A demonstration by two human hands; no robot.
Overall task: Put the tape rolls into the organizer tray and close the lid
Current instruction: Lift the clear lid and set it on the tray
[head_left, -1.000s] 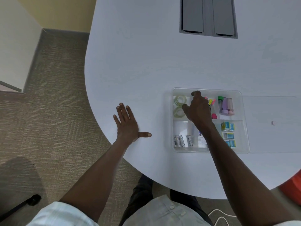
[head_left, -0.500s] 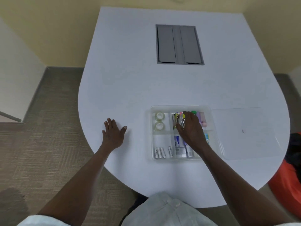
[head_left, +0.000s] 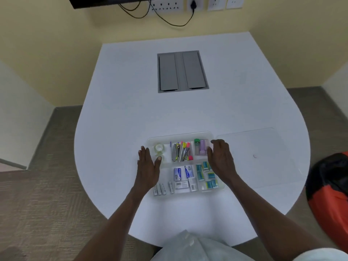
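Note:
The clear organizer tray sits on the white table near my edge. Its far-left compartment holds two clear tape rolls; my thumb partly hides the nearer one. My left hand clasps the tray's left wall, fingers outside and thumb over the rim. My right hand rests on the right wall in the same way. To the right of the tray, the clear lid lies flat on the table, apart from both hands.
Other compartments hold pens, highlighters, batteries and small boxes. A grey cable hatch is set into the table further back. An orange and black bag sits off the table's right edge. Wall sockets with cables are on the far wall.
My left hand has moved from the bare table to the tray's left wall. My right hand has left the middle compartments for the right wall. The view has tilted up.

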